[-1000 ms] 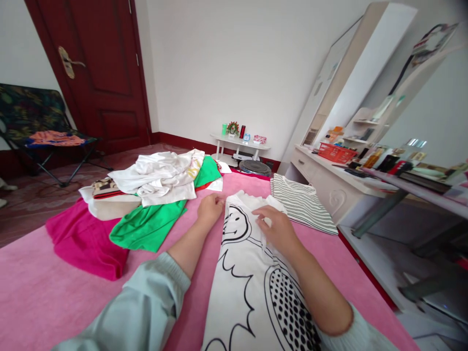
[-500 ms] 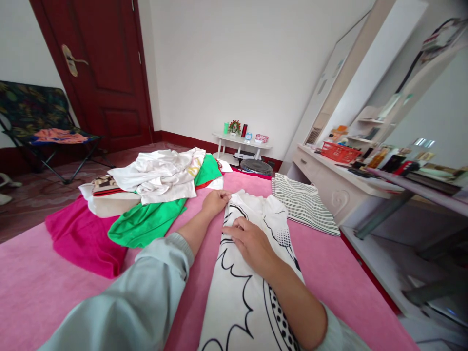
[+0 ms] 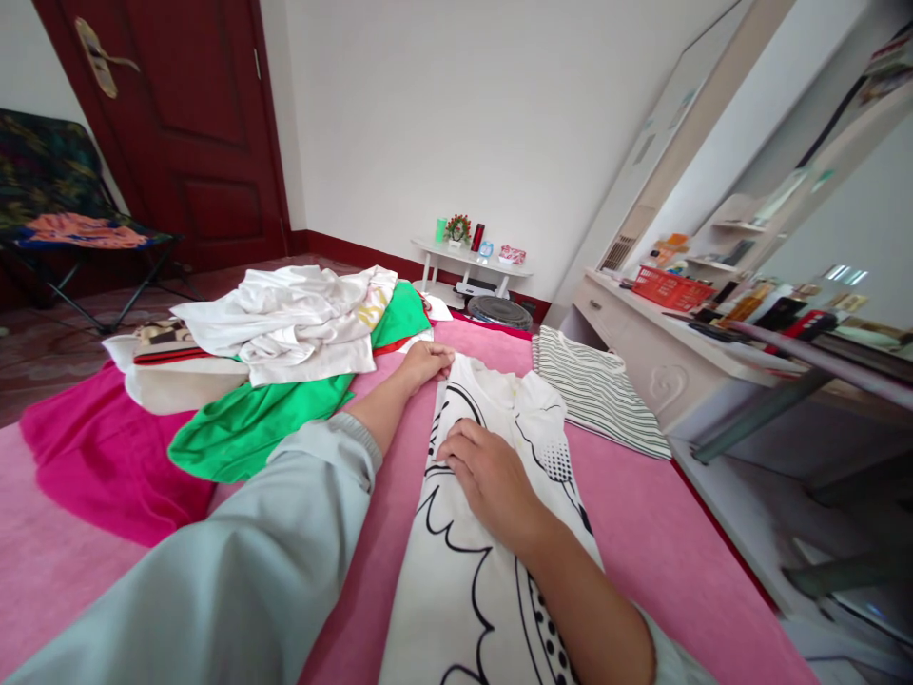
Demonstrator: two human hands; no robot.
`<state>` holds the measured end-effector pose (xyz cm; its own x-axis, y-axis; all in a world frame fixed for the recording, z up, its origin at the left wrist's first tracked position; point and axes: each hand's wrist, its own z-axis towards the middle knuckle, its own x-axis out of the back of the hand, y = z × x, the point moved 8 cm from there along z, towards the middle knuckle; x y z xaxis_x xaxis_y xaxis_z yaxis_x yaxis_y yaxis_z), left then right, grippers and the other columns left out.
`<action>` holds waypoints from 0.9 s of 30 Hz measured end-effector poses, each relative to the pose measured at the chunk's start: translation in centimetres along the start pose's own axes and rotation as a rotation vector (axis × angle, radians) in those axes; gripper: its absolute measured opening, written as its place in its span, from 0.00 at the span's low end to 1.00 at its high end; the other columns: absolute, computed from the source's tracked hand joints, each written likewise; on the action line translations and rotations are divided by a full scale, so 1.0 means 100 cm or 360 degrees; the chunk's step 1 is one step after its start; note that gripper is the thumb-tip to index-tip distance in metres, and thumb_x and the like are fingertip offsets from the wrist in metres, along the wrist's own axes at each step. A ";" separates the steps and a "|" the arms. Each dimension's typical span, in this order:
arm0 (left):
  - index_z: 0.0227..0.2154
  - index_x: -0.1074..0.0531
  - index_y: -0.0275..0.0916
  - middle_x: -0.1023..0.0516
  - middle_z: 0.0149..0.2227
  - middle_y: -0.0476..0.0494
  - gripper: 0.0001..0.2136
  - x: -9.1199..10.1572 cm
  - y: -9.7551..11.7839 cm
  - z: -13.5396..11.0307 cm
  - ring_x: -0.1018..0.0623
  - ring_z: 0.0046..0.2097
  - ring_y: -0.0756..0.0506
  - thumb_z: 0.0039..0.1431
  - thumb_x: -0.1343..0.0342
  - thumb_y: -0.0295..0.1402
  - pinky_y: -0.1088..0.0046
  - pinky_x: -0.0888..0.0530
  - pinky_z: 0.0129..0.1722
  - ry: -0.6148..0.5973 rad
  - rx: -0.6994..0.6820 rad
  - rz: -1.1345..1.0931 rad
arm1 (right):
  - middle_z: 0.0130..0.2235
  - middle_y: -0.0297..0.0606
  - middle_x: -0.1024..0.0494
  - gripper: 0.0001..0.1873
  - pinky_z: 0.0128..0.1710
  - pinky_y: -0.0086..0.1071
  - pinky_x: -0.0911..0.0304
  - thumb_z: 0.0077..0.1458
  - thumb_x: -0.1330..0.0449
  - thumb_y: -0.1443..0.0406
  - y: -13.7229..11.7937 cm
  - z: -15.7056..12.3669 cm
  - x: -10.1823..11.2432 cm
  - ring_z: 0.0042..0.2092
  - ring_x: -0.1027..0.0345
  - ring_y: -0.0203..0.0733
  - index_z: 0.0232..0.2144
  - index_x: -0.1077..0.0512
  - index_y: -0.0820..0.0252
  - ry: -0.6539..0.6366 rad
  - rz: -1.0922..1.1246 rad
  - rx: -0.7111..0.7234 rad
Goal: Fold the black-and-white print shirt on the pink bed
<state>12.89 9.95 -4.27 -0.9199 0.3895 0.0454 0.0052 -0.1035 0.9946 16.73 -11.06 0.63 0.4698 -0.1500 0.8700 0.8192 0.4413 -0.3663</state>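
Note:
A white shirt (image 3: 456, 590) with black line drawings and dots lies lengthwise before me, folded into a long strip, its neckline at the far end. At its far left corner my left hand (image 3: 426, 364) is closed, pinching the cloth by the shoulder. My right hand (image 3: 489, 480) rests on top of the shirt, nearer to me, its fingers curled together at the left edge and closed on the fabric. The right thumb is mostly hidden behind the fingers.
Left of the shirt lies a clothes pile: a white garment (image 3: 285, 323), a green one (image 3: 257, 433) and a magenta one (image 3: 106, 466). A folded striped shirt (image 3: 595, 390) lies on the right of the pink bedspread (image 3: 642, 533). A dresser (image 3: 642, 352) borders the bed's right side.
The right fingers have curled in and drawn together at the shirt's left edge. The left hand keeps its pinch on the far corner. The view has shifted slightly.

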 end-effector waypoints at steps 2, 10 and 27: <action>0.26 0.26 0.32 0.29 0.20 0.50 0.04 -0.001 0.000 -0.001 0.31 0.22 0.53 0.50 0.45 0.26 0.81 0.32 0.24 -0.0048 0.0036 0.0001 | 0.39 0.34 0.30 0.10 0.39 0.31 0.44 0.60 0.49 0.73 0.000 0.000 -0.001 0.38 0.37 0.37 0.35 0.29 0.58 -0.0006 0.0003 -0.0002; 0.40 0.25 0.35 0.25 0.25 0.47 0.19 -0.005 0.010 -0.005 0.26 0.26 0.49 0.47 0.37 0.42 0.77 0.29 0.26 -0.0185 0.0064 0.0106 | 0.40 0.35 0.31 0.10 0.39 0.31 0.44 0.59 0.48 0.74 -0.001 -0.002 -0.001 0.39 0.38 0.38 0.36 0.28 0.58 -0.0020 -0.0025 -0.0020; 0.38 0.24 0.39 0.26 0.40 0.43 0.11 -0.041 0.084 -0.048 0.28 0.45 0.42 0.54 0.47 0.25 0.68 0.32 0.47 0.0251 -0.0942 0.1228 | 0.35 0.32 0.26 0.07 0.40 0.29 0.40 0.57 0.46 0.70 0.029 -0.006 0.037 0.37 0.33 0.37 0.33 0.28 0.57 0.0464 0.0373 -0.0241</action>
<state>14.82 3.14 3.42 -0.7885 -0.0999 0.6069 0.4688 -0.7363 0.4880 21.09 -10.88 2.59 0.7054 -0.3149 0.6350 0.7078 0.3613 -0.6071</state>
